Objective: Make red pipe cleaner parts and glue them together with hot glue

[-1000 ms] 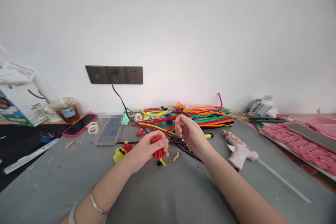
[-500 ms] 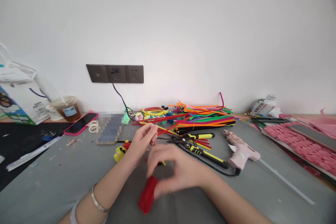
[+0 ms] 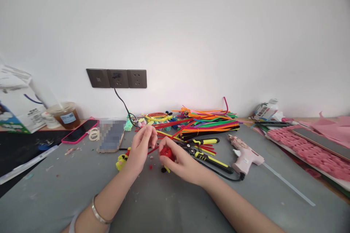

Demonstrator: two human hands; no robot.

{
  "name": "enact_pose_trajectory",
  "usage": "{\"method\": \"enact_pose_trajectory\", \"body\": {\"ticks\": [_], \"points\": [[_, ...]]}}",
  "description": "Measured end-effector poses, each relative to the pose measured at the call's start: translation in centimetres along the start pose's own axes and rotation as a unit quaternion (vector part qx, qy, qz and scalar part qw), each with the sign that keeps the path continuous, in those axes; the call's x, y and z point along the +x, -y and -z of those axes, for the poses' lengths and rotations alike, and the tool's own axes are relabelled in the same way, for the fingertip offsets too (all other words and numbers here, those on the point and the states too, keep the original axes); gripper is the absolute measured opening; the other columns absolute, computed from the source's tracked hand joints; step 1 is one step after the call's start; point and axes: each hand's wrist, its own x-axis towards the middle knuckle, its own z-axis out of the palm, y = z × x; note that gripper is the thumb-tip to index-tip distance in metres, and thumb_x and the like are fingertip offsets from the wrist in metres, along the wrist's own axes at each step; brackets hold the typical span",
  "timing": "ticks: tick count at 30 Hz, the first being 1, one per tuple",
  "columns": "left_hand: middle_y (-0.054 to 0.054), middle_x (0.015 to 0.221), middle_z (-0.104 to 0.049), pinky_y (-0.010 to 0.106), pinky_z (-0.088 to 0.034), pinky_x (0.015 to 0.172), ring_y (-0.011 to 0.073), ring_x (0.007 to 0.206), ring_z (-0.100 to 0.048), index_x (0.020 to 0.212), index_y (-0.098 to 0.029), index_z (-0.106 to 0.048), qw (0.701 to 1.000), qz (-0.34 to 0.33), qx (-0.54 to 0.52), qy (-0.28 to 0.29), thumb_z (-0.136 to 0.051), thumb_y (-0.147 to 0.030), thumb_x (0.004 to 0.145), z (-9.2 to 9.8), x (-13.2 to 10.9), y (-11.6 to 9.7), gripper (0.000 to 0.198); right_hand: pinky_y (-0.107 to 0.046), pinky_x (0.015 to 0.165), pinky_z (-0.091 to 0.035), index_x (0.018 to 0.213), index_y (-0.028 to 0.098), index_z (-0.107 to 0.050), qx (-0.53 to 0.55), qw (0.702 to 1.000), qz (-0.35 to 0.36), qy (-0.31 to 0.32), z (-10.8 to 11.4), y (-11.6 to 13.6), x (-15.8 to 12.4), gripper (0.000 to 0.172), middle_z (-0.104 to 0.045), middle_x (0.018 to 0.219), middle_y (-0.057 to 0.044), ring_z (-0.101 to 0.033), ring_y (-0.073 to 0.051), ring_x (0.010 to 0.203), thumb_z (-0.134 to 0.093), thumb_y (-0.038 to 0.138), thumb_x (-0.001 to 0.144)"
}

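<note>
One red fuzzy piece (image 3: 167,153) sits in the lower middle of the frame, held in the curled fingers of the right hand (image 3: 182,162). Just left of it, the left hand (image 3: 140,149) has its fingertips drawn together; whether they pinch anything, I cannot tell. The piece looks light, soft and unlikely to slip, but hard squeezing might flatten it, so a gentle grip around its sides should suit.

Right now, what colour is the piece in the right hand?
The piece is red, best seen in the head view.
</note>
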Motion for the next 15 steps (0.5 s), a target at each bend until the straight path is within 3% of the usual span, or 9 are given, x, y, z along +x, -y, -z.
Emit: {"method": "enact_pose_trajectory", "body": {"ticks": [4,9,11,15], "points": [[-0.005,0.054,-0.045,0.024,-0.04,0.057,0.0112,0.053,-0.043,0.075,-0.02,-0.054,0.999,-0.031,-0.026,-0.03,-0.053,-0.053,0.092,0.1,0.1,-0.3,0.038,-0.022,0.044,-0.027,0.07,0.022,-0.043,0.063,0.991,-0.013,-0.114,0.6,-0.7,0.6,0.041,-0.038,0.055,0.009,-0.031,-0.008,0.046,-0.071,0.049,0.081],[-0.005,0.054,-0.045,0.025,-0.041,0.058,0.0118,0.053,-0.043,0.075,-0.02,-0.055,0.995,-0.061,-0.045,-0.062,-0.051,-0.052,0.093,0.5,0.4,-0.3,0.037,-0.024,0.036,-0.021,0.054,0.024,-0.036,0.162,0.956,0.027,-0.244,2.4,-1.4,1.3,0.056,-0.03,0.036,0.01,-0.025,-0.007,0.03,-0.056,0.063,0.088],[-0.004,0.055,-0.046,0.025,-0.042,0.059,0.0119,0.053,-0.043,0.075,-0.02,-0.055,0.997,-0.061,-0.034,-0.034,-0.05,-0.054,0.093,0.6,0.3,-0.3,0.039,-0.024,0.034,-0.019,0.054,0.024,-0.035,0.19,0.942,0.042,-0.272,3.2,-1.4,1.3,0.055,-0.028,0.034,0.01,-0.024,-0.007,0.028,-0.055,0.062,0.089],[-0.003,0.056,-0.05,0.027,-0.044,0.061,0.0134,0.056,-0.048,0.081,-0.02,-0.057,0.996,-0.055,0.018,0.075,-0.046,-0.058,0.094,0.4,-0.4,-0.4,0.042,-0.024,0.036,-0.021,0.056,0.024,-0.039,0.204,0.928,0.072,-0.302,3.9,-1.3,1.1,0.051,-0.027,0.035,0.01,-0.022,-0.007,0.029,-0.05,0.056,0.094]]}}
